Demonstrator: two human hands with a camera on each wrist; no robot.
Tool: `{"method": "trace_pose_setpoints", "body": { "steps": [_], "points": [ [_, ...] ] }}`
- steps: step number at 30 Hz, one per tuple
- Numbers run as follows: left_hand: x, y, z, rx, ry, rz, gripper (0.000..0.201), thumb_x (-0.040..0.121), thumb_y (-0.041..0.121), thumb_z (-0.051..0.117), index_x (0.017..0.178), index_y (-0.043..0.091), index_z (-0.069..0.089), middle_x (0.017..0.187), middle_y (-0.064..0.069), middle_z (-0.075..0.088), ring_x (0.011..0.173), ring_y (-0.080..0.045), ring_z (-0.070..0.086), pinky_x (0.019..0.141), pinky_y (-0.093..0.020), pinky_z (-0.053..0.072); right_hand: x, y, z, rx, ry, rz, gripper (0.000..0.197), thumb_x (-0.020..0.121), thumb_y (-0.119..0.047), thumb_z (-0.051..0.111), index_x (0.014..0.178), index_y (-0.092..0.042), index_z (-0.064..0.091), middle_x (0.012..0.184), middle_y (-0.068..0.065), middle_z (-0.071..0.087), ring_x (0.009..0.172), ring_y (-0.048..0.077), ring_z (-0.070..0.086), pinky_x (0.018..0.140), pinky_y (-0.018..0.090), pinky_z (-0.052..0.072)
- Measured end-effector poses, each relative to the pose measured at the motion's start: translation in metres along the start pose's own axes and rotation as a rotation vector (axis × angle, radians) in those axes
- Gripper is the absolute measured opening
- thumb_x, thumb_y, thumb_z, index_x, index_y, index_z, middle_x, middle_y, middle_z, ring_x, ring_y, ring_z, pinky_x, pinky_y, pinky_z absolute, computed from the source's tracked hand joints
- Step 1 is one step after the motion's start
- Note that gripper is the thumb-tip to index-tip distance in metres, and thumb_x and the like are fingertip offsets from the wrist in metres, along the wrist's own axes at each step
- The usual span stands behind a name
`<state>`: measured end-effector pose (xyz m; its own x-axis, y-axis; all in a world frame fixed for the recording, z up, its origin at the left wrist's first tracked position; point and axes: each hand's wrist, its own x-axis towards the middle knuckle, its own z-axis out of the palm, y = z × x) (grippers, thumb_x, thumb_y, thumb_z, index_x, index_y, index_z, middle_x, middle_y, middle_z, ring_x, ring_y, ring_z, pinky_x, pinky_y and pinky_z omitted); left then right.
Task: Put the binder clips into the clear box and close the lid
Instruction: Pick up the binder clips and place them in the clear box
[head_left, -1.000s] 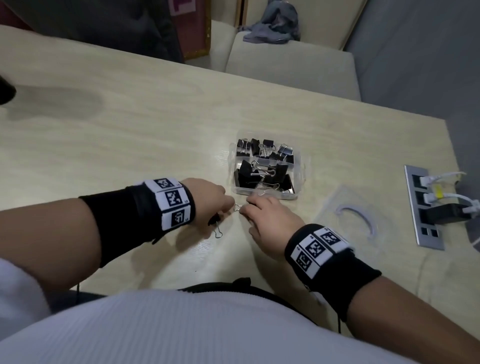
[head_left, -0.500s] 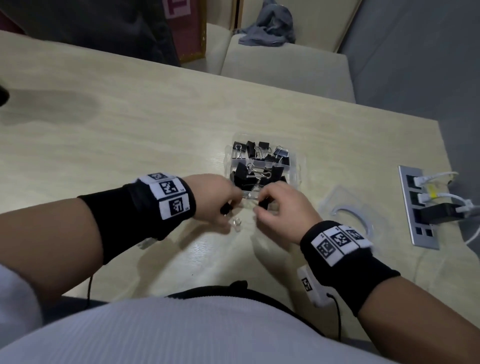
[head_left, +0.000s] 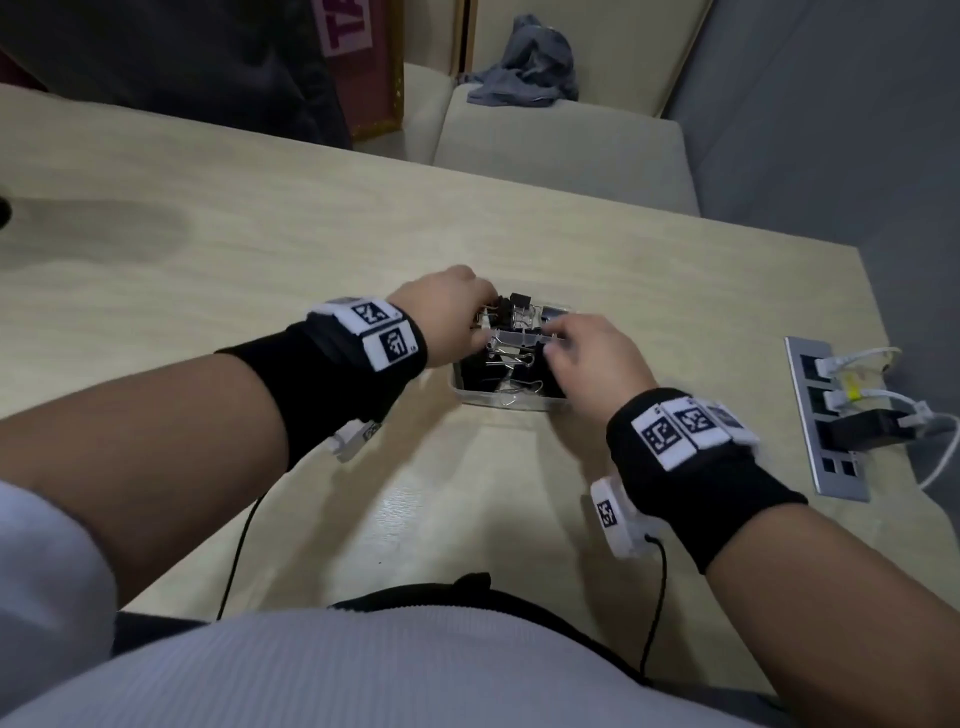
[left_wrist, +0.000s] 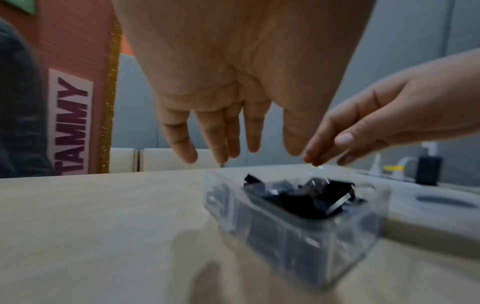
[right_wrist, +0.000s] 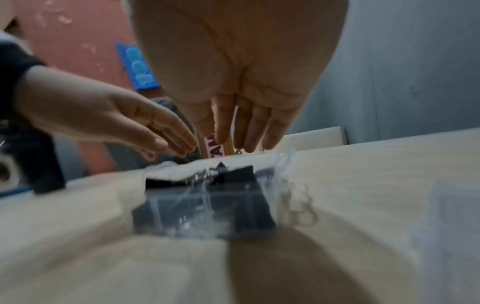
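The clear box (head_left: 506, 402) stands on the table, holding several black binder clips (head_left: 511, 358) with silver handles. My left hand (head_left: 449, 309) hovers over the box's far left part, and my right hand (head_left: 589, 353) over its right side. In the left wrist view the left hand (left_wrist: 228, 133) hangs just above the box (left_wrist: 298, 232) and the clips (left_wrist: 306, 197), fingers straight and holding nothing. The right hand (right_wrist: 244, 127) is likewise spread and holds nothing above the box (right_wrist: 207, 205). The clear lid (left_wrist: 441, 203) lies flat to the box's right.
A metal power strip (head_left: 831, 426) with white cables and a black charger (head_left: 862, 428) is set into the table at the right edge. Beyond the table's far edge are a cushioned bench with a grey cloth (head_left: 524, 67) and a red sign.
Both hands lifted loose clips from the table in front of the box and carried them forward over it. Their fingers have since spread, and the clips lie in the box.
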<state>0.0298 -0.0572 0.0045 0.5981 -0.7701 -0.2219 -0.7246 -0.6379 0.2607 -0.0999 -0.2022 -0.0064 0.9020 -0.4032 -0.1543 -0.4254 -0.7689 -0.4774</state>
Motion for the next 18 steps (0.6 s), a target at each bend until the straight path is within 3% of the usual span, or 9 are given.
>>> {"method": "trace_pose_setpoints", "body": {
  "steps": [3, 6, 10, 14, 18],
  "points": [
    [-0.013, -0.001, 0.021, 0.167, -0.110, 0.088, 0.062, 0.090, 0.045, 0.054, 0.145, 0.025, 0.033, 0.153, 0.000, 0.033, 0.136, -0.023, 0.039, 0.103, -0.047, 0.042, -0.012, 0.009, 0.018, -0.212, -0.113, -0.125, 0.036, 0.094, -0.022, 0.047, 0.128, -0.015, 0.056, 0.136, 0.006, 0.054, 0.120, 0.025, 0.052, 0.101, 0.034, 0.042],
    [-0.019, -0.008, 0.036, 0.232, -0.153, 0.107, 0.067, 0.094, 0.048, 0.045, 0.150, 0.024, 0.020, 0.160, 0.001, 0.021, 0.147, -0.019, 0.017, 0.108, -0.050, 0.036, -0.022, 0.015, 0.028, -0.301, -0.102, -0.152, 0.040, 0.094, -0.024, 0.046, 0.132, -0.017, 0.053, 0.143, 0.003, 0.049, 0.120, 0.027, 0.054, 0.101, 0.038, 0.043],
    [-0.020, -0.009, 0.040, 0.229, -0.125, 0.135, 0.070, 0.094, 0.051, 0.041, 0.152, 0.026, 0.011, 0.162, 0.000, 0.011, 0.149, -0.020, 0.012, 0.111, -0.051, 0.030, -0.028, 0.017, 0.029, -0.350, -0.107, -0.200, 0.041, 0.093, -0.029, 0.048, 0.134, -0.024, 0.052, 0.145, 0.004, 0.047, 0.123, 0.030, 0.052, 0.102, 0.043, 0.041],
    [-0.024, -0.004, 0.041, 0.288, -0.214, 0.159, 0.074, 0.093, 0.058, 0.036, 0.153, 0.029, 0.003, 0.163, 0.000, -0.003, 0.150, -0.020, 0.002, 0.115, -0.055, 0.019, -0.029, 0.019, 0.026, -0.406, -0.163, -0.154, 0.045, 0.096, -0.036, 0.041, 0.141, -0.034, 0.038, 0.150, 0.005, 0.039, 0.132, 0.027, 0.041, 0.107, 0.044, 0.028],
    [-0.026, -0.005, 0.045, 0.324, -0.239, 0.156, 0.080, 0.091, 0.063, 0.035, 0.153, 0.027, 0.000, 0.163, 0.000, -0.011, 0.150, -0.020, -0.005, 0.115, -0.058, 0.016, -0.033, 0.018, 0.029, -0.431, -0.205, -0.147, 0.053, 0.095, -0.042, 0.041, 0.146, -0.034, 0.029, 0.153, 0.003, 0.033, 0.139, 0.024, 0.030, 0.110, 0.044, 0.023]
  ]
}}
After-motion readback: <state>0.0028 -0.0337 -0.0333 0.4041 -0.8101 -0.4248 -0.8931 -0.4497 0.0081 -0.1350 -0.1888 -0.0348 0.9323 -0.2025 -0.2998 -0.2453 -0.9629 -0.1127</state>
